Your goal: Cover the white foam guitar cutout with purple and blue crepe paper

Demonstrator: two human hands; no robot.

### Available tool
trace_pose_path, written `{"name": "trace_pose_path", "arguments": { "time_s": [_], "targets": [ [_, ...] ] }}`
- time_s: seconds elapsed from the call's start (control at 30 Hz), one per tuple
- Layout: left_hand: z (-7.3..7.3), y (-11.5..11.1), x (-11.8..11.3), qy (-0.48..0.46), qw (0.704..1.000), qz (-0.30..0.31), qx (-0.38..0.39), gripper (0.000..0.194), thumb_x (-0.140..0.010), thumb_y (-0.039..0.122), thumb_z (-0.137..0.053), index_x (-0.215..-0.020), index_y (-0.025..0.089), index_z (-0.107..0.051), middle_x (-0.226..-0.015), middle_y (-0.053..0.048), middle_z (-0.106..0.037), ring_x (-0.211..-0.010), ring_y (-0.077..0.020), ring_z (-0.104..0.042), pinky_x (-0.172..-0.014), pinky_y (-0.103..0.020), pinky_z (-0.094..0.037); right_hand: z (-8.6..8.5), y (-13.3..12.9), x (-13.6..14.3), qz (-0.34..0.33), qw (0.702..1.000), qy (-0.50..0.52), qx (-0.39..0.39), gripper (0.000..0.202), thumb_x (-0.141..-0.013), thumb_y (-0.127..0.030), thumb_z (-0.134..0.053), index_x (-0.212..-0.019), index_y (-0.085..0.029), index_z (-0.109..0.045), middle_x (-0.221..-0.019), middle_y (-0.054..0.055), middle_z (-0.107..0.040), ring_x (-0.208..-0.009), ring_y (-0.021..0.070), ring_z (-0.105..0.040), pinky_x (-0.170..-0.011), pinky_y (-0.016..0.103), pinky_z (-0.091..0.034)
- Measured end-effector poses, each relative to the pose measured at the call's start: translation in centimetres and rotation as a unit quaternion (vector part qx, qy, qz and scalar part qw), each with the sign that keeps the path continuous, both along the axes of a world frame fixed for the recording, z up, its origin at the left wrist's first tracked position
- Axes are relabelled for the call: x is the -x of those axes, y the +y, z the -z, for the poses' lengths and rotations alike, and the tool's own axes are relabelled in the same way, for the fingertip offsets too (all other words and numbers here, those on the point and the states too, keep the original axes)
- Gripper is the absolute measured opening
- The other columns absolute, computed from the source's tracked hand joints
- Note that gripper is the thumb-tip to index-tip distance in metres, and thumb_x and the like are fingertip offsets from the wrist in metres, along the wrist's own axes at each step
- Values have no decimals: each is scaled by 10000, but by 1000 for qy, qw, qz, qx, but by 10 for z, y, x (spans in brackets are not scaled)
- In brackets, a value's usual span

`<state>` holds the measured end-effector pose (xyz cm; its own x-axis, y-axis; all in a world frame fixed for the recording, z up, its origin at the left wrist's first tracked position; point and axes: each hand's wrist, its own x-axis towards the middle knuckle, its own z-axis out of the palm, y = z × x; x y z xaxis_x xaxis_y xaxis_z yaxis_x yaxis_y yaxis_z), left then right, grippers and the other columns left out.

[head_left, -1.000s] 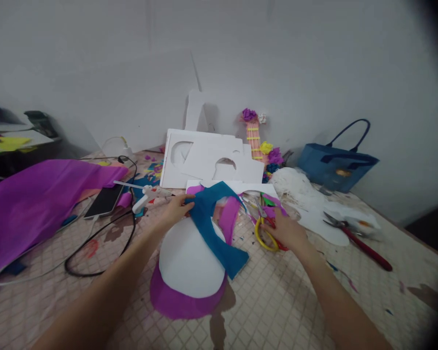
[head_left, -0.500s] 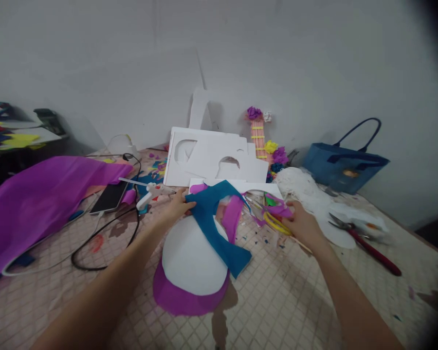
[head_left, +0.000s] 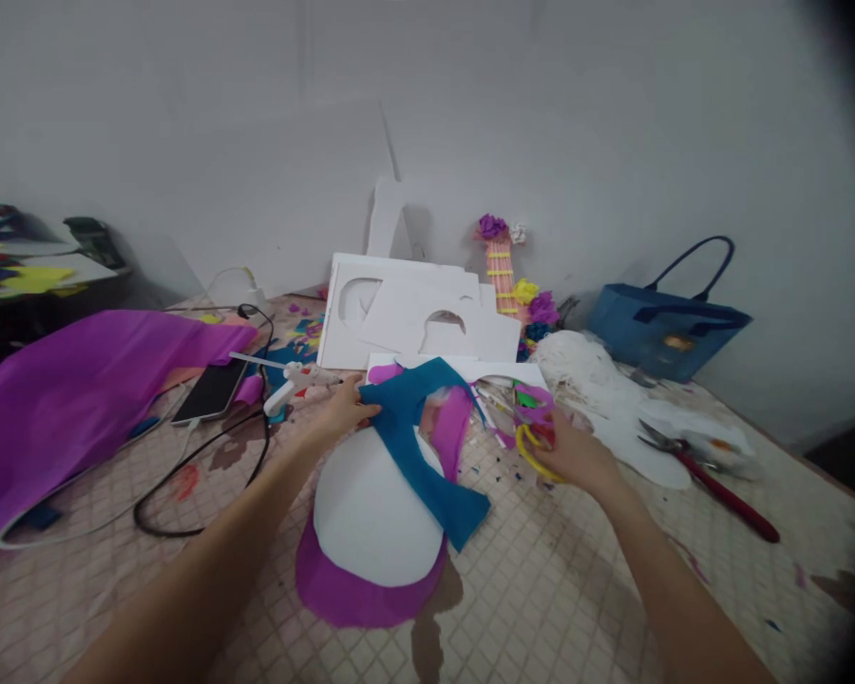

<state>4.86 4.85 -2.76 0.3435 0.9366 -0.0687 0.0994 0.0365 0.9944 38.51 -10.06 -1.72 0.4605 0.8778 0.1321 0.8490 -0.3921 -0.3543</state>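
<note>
With its fingers closed on the upper left corner, my left hand (head_left: 349, 408) holds a teal-blue piece of paper or thin fabric (head_left: 417, 451) that has a curved cut-out. Under that piece lie a white rounded card shape (head_left: 370, 513) and a purple sheet (head_left: 370, 598), which sticks out below the card. My right hand (head_left: 570, 451) is closed round the yellow handle of a pair of scissors (head_left: 531, 458), among purple and green scraps (head_left: 531, 401). I cannot make out the scissors' blades clearly.
A white glue gun (head_left: 292, 382), a phone (head_left: 210, 391) with cables and a purple sheet (head_left: 114, 380) lie left. White cut cards (head_left: 434, 313) stand behind. Rightward are white stringy material (head_left: 577, 361), red-handled pliers (head_left: 727, 494) and a blue bag (head_left: 670, 328).
My right hand has closed on the scissors, and their yellow handle has turned to a steeper angle. The left hand and the blue piece have hardly moved.
</note>
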Motion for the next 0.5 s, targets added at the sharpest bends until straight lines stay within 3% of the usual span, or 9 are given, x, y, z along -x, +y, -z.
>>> {"name": "trace_pose_path", "arguments": {
  "time_s": [0.13, 0.27, 0.4, 0.5],
  "targets": [
    [4, 2, 1, -7, 1000, 8, -27, 736, -640, 137, -727, -1283, 163, -371, -698, 29, -596, -590, -143, -600, -532, -246, -481, -18, -1, 4, 15, 986, 129, -109, 468, -701, -547, -604, -1017, -247, -436, -708, 14, -602, -580, 226, -589, -521, 320, -396],
    [4, 2, 1, -10, 998, 5, -58, 654, -660, 165, -701, -1248, 185, -416, -647, 68, -542, -563, -119, -568, -533, -229, -468, -20, 4, 23, -38, 932, 306, -190, 504, -690, -668, -560, -925, -261, -379, -590, -76, -485, -402, 124, -455, -392, 260, -377],
    [1, 4, 0, -6, 997, 23, -70, 347, -639, 234, -724, -947, 146, -591, -613, 58, -513, -557, -105, -530, -519, -216, -454, -14, 4, 47, -113, 883, 410, -197, 432, -689, -596, -664, -730, -245, -417, -479, -85, -455, -358, 97, -425, -342, 226, -343],
    [0, 5, -1, -6, 997, 27, -71, 276, -685, 365, -704, -819, 137, -624, -673, 21, -552, -593, -108, -535, -520, -214, -459, -11, 1, 61, -143, 861, 452, -181, 385, -695, -528, -709, -752, -236, -465, -444, -68, -521, -345, 121, -479, -337, 236, -381]
  ]
}}
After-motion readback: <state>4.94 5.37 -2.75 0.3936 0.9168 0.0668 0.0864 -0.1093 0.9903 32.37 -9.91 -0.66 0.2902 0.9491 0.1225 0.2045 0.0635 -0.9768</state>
